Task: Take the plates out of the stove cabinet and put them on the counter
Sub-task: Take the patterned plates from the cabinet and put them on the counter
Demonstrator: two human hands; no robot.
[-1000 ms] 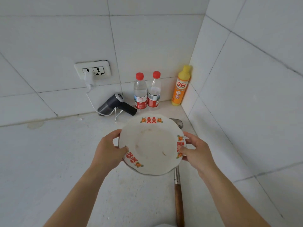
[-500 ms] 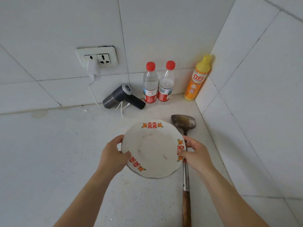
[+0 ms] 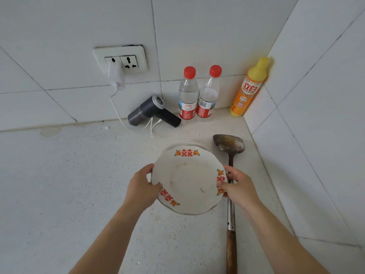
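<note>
A white plate [image 3: 187, 180] with red and orange flower marks on its rim is held just over the speckled white counter [image 3: 79, 184]. My left hand [image 3: 141, 188] grips its left edge and my right hand [image 3: 238, 187] grips its right edge. A second pale rim [image 3: 183, 142] shows just behind the plate's far edge, as if another plate lies under it. The stove cabinet is out of view.
A metal spatula with a wooden handle [image 3: 230, 194] lies just right of the plate. At the back wall stand two clear bottles with red caps [image 3: 197, 95], a yellow detergent bottle [image 3: 247, 89], a dark handheld blower [image 3: 150, 111] and a plugged-in charger [image 3: 116, 76]. Tiled walls close the right side.
Both hands have lowered the plate toward the counter, a little to the left of the spatula, whose scoop is now fully in sight. The camera has tilted down and closer.
</note>
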